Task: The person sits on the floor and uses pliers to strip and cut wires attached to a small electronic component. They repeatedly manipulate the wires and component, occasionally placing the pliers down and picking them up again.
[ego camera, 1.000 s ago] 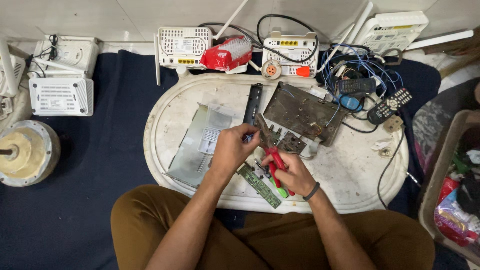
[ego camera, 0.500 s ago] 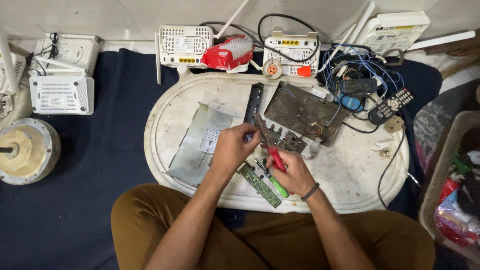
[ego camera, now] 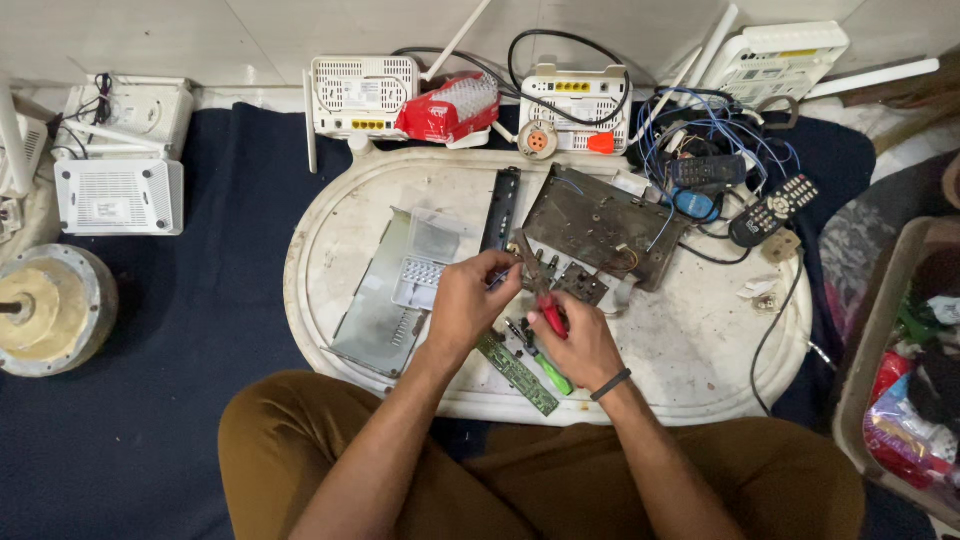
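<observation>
Right hand (ego camera: pixel 585 345) clamps red pliers (ego camera: pixel 545 305); left hand (ego camera: pixel 465 305) pinches a wire at the metal chassis (ego camera: pixel 600 225), table's twelve o'clock; a slip could nick fingers

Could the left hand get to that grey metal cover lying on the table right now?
Probably yes. The left hand is pinching something small beside the pliers, and the metal cover lies flat right next to it, with nothing between them. The fingers would need to let go first.
</observation>
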